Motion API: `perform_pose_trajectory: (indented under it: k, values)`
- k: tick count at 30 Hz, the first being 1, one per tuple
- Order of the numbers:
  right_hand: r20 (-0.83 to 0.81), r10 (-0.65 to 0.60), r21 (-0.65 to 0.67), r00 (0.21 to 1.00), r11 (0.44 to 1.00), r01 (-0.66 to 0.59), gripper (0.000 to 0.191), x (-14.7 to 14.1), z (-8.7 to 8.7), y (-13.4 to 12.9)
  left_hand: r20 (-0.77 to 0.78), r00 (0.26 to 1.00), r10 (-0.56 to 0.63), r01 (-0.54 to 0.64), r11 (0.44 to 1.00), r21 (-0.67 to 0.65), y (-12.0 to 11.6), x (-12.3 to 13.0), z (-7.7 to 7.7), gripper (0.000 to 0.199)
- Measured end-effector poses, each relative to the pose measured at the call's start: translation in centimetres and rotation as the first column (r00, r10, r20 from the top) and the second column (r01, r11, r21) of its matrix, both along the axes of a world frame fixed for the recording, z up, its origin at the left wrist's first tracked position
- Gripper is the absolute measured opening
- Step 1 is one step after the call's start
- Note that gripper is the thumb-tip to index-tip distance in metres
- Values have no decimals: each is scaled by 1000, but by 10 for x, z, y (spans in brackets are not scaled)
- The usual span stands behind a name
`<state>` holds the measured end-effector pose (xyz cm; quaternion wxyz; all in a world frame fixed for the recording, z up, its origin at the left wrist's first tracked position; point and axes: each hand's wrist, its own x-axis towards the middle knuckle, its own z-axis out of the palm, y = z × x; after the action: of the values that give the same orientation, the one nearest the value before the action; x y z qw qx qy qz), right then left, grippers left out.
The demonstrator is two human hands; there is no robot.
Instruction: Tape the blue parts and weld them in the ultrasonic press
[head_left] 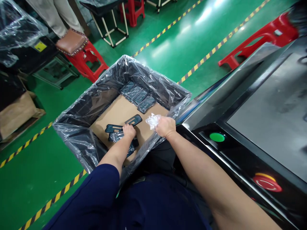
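My left hand (129, 131) reaches into a bin lined with clear plastic (83, 108). Its fingers are closed at the end of a dark phone-shaped frame (135, 119) with a long opening in it; the exact grip is partly hidden. Another dark frame (112, 128) lies against the same hand on the left, and a plastic-wrapped piece (115, 137) sits just below. Crumpled clear plastic (153, 120) sticks out of my closed right hand (165, 126), over the bin's right side. Several wrapped dark pieces (136, 94) lie in a row at the bin's far end, on brown cardboard (109, 111).
Close on the right stands a machine with a metal top (275, 111), a green button (217, 137) and a red stop button (267, 182). Red stools (90, 62) stand beyond the bin, with a person's legs (59, 16) at the upper left. Striped tape (206, 57) marks the green floor.
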<state>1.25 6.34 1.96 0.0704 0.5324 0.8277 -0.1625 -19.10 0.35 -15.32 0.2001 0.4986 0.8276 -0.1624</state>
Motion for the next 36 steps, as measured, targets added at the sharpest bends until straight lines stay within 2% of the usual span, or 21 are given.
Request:
perform_pose_trajectory:
  k: [7,19,25,29,32,36]
  values:
    - [25,-2,-9,1000,1000,2,25,0,0,1,102,994,-28,47,980,-192,21,-9,3,37]
    - [26,2,-22,1000,1000,-1,26,0,0,1,140,988,-70,107,955,-275,27,-11,10,36]
    - [11,9,-10,1000,1000,-9,25,1,1,1,163,982,-98,138,957,-257,24,-13,8,35]
    - [17,7,-11,1000,1000,-7,26,1,1,1,194,973,-124,165,963,-215,21,-19,12,33]
    - [17,11,-16,1000,1000,-10,27,0,1,2,217,965,-147,183,971,-157,15,-28,22,33]
    - [24,-18,-27,1000,999,19,27,-1,1,2,228,957,-182,193,981,-27,1,-45,45,29]
